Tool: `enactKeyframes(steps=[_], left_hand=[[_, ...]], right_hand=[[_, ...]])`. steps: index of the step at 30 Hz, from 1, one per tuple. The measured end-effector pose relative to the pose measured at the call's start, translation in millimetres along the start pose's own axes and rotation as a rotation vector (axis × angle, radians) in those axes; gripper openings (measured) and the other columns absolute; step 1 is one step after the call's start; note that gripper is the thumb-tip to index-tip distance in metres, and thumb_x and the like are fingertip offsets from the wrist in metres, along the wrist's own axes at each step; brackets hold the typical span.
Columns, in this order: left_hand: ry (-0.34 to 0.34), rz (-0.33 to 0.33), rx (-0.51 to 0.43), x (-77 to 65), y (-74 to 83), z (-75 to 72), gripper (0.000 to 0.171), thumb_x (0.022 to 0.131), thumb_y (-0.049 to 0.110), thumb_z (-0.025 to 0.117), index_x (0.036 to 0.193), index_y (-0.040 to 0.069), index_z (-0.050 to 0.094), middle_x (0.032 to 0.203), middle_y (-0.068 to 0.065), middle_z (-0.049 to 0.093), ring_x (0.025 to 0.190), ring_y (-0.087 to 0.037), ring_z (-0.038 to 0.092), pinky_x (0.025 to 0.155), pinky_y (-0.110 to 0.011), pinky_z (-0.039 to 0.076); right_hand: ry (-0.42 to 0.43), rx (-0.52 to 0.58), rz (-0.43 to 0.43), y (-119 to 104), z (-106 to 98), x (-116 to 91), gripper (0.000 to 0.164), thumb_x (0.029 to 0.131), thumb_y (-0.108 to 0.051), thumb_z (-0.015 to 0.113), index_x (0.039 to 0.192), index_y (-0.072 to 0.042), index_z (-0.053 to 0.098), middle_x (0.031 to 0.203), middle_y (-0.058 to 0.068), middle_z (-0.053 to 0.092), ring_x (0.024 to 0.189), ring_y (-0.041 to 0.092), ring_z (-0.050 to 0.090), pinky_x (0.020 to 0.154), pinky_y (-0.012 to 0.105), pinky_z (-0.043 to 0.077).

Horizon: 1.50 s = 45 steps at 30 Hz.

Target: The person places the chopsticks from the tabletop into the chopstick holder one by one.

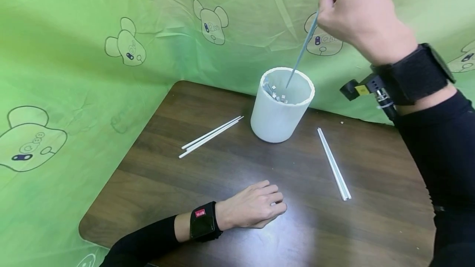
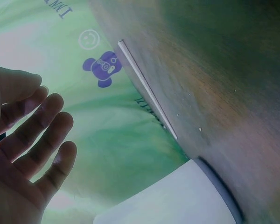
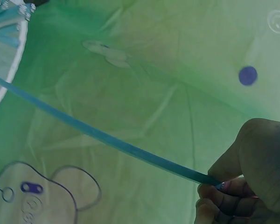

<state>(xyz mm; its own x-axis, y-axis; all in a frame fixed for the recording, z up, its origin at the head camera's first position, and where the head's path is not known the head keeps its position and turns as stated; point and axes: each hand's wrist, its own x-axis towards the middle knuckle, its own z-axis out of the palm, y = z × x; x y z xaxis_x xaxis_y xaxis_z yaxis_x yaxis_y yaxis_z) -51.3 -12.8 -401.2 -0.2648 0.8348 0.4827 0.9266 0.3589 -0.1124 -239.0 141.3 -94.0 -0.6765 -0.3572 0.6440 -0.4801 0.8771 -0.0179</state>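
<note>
Pinching one end of a thin blue stick (image 3: 109,139) between thumb and fingertips, a person's right hand (image 1: 352,11) is raised above the far edge of a brown wooden table (image 1: 156,184). The stick slants down to the left, its lower tip inside the mouth of a white container (image 1: 278,118) standing near that far edge. More blue sticks (image 3: 3,38) lean inside it. The left hand (image 1: 254,205) is over the table's nearer part, fingers relaxed and slightly bent; whether it touches the wood is unclear. White sticks (image 1: 211,136) lie between the container and the table's left edge; another white bundle (image 1: 333,164) lies on the container's right. Green printed cloth (image 1: 92,77) borders the far and left edges.
</note>
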Motion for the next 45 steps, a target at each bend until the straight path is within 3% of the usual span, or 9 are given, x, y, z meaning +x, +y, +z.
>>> enactKeyframes(steps=[3,7,14,21,25,34,45], left_hand=[[0.006,-0.004,-0.001,-1.2,0.2,0.4,0.026,0.094,0.019,0.029,0.078,0.02,0.05,0.073,0.011,0.048,0.068,-0.008,0.043,0.064,-0.021,0.032],[0.011,-0.012,0.0,-2.7,0.1,1.4,0.026,0.094,0.018,0.029,0.077,0.02,0.049,0.072,0.01,0.047,0.067,-0.008,0.042,0.064,-0.022,0.032],[0.005,-0.016,-0.002,-4.6,0.9,2.9,0.026,0.094,0.019,0.03,0.078,0.02,0.05,0.071,0.011,0.047,0.066,-0.007,0.042,0.062,-0.021,0.03],[-0.003,-0.025,0.004,-6.5,0.6,2.0,0.025,0.094,0.019,0.03,0.079,0.02,0.051,0.07,0.011,0.046,0.066,-0.007,0.042,0.062,-0.021,0.03],[-0.005,-0.023,0.007,-7.8,1.2,2.0,0.026,0.094,0.02,0.03,0.079,0.021,0.051,0.071,0.012,0.047,0.067,-0.007,0.043,0.063,-0.021,0.031],[-0.014,-0.034,0.007,-9.3,2.3,1.5,0.025,0.094,0.02,0.031,0.081,0.021,0.052,0.073,0.012,0.048,0.069,-0.007,0.044,0.064,-0.02,0.031],[-0.035,-0.036,-0.004,-12.4,1.9,2.7,0.023,0.094,0.022,0.033,0.085,0.022,0.054,0.078,0.013,0.051,0.073,-0.006,0.045,0.067,-0.02,0.032]], right_hand=[[-0.048,0.011,0.003,-1,8,-4,0.032,0.085,-0.011,0.035,0.09,0.007,0.06,0.082,0.02,0.058,0.079,0.033,0.05,0.083,0.053,0.036],[-0.124,0.004,0.028,2,19,-9,0.031,0.085,-0.013,0.036,0.09,0.005,0.061,0.081,0.02,0.061,0.071,0.032,0.053,0.077,0.051,0.04],[-0.243,0.002,0.022,10,45,-20,0.026,0.084,-0.012,0.039,0.088,0.003,0.06,0.08,0.017,0.06,0.073,0.034,0.054,0.073,0.053,0.042],[-0.356,0.024,-0.004,7,68,-31,0.022,0.083,-0.01,0.039,0.087,0.001,0.058,0.081,0.015,0.06,0.075,0.032,0.055,0.075,0.048,0.044],[-0.38,0.044,-0.024,6,80,-38,0.021,0.082,-0.008,0.038,0.082,0.0,0.058,0.077,0.014,0.06,0.072,0.03,0.055,0.073,0.048,0.044],[-0.429,0.086,-0.094,9,103,-55,0.017,0.075,-0.004,0.04,0.064,-0.007,0.052,0.058,0.006,0.053,0.051,0.02,0.048,0.052,0.031,0.039],[-0.549,0.147,-0.096,11,117,-70,0.018,0.079,-0.008,0.043,0.069,-0.01,0.057,0.057,0.002,0.052,0.045,0.015,0.046,0.045,0.027,0.038]])
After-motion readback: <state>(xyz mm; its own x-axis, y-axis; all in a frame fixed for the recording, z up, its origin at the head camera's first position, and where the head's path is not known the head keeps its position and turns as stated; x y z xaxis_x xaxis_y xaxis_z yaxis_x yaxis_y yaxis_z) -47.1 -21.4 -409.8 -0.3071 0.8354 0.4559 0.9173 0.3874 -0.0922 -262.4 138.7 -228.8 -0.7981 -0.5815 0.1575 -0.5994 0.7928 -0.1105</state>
